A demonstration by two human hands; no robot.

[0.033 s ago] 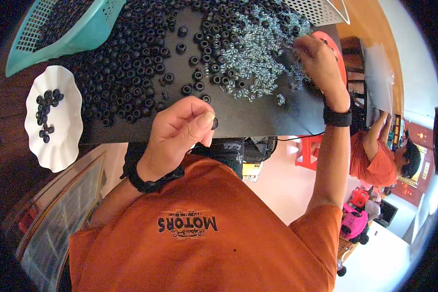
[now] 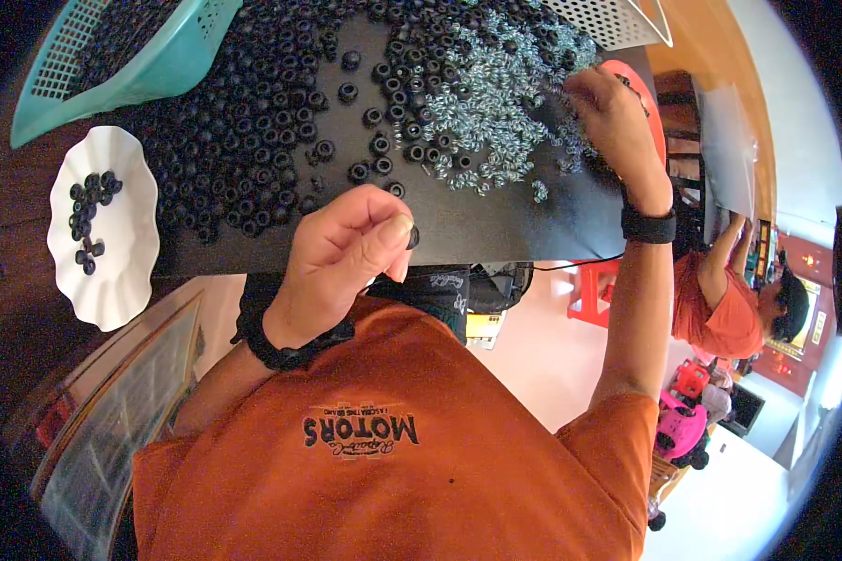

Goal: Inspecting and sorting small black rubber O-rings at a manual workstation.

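My left hand (image 2: 341, 257) is closed just off the table's near edge, its thumb and fingers pinching a small black ring-shaped part (image 2: 414, 237). Only one rim of that part shows. My right hand (image 2: 617, 122) reaches over the right side of the table, fingertips bent together at the edge of a pile of small shiny metal springs (image 2: 496, 117). What those fingertips hold, if anything, cannot be made out. A large heap of black ring-shaped parts (image 2: 243, 131) covers the left of the dark table (image 2: 496, 229). Several more are scattered between heap and springs.
A white wavy-rimmed plate (image 2: 112, 290) with several black pieces lies at the left. Behind it stands a teal basket (image 2: 173, 70) of dark parts. A white perforated basket (image 2: 617, 23) and red tray (image 2: 653, 112) are at the right. Another person (image 2: 720, 299) is farther right.
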